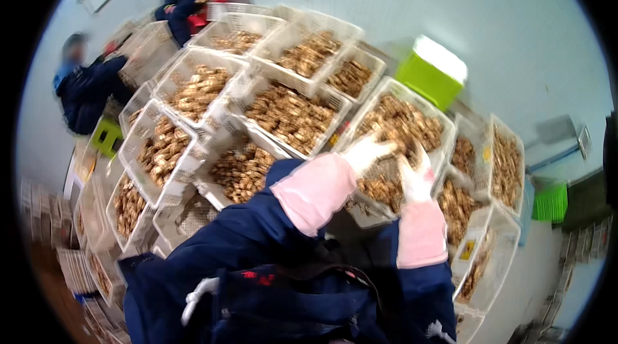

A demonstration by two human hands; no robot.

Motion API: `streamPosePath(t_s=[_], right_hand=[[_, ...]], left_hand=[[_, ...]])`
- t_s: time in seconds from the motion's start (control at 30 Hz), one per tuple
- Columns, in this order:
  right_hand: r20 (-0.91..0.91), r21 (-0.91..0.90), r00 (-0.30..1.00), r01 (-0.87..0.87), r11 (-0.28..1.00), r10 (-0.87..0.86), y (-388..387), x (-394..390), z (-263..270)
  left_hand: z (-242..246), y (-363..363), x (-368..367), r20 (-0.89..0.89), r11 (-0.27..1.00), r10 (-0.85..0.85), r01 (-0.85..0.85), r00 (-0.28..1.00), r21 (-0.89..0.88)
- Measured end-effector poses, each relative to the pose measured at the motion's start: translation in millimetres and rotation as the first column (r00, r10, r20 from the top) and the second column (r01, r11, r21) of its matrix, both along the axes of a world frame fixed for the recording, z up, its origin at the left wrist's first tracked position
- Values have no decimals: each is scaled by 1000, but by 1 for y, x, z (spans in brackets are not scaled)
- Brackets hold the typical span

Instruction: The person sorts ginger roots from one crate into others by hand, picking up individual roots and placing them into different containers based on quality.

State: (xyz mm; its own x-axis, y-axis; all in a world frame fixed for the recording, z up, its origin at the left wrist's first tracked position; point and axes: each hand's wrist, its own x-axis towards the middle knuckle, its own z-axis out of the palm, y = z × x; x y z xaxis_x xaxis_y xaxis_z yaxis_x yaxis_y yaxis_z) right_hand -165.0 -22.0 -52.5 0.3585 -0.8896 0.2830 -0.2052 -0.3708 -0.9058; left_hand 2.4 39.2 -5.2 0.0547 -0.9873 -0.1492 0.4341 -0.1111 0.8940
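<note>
Both my hands wear white gloves with pink cuffs and reach over a white plastic crate (448,147) of brown knobbly produce (398,117). My left hand (369,153) comes in from the left, its fingers stretched towards the pile. My right hand (416,177) is beside it, fingers pointing up the crate. A darker brown piece (410,147) lies between the fingertips; blur hides whether either hand grips it. Nearer to me, more brown pieces (380,188) lie below my hands.
Several crates (289,114) of similar produce crowd the left and far side; others (506,165) stand on the right. A green box with a white top (432,73) is by the wall. Two people (91,88) sit at the far left, near a green stool (107,136).
</note>
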Motion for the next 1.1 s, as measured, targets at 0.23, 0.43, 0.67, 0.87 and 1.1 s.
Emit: streamPosePath(t_s=[0.23, 0.43, 0.67, 0.87, 1.1], right_hand=[[-191, -197, 980, 9, 980, -48, -1, 4, -23], [-201, -168, 980, -33, 985, -1, -7, -3, -25], [-265, -220, 963, -5, 975, -55, -3, 4, -17], [-180, -142, 981, 49, 989, -74, 4, 3, -10], [33, -63, 998, -49, 997, 51, 2, 0, -19]], left_hand=[[-45, -9, 11, -182, 1000, -9, 6, 983, -21], [-50, -16, 7, -118, 998, 13, -20, 993, -58], [-56, -18, 10, -3, 982, -27, 26, 1000, -188], [-54, -18, 1, 92, 996, 76, -71, 993, -54], [-41, -19, -7, -83, 994, 108, -108, 991, 9]])
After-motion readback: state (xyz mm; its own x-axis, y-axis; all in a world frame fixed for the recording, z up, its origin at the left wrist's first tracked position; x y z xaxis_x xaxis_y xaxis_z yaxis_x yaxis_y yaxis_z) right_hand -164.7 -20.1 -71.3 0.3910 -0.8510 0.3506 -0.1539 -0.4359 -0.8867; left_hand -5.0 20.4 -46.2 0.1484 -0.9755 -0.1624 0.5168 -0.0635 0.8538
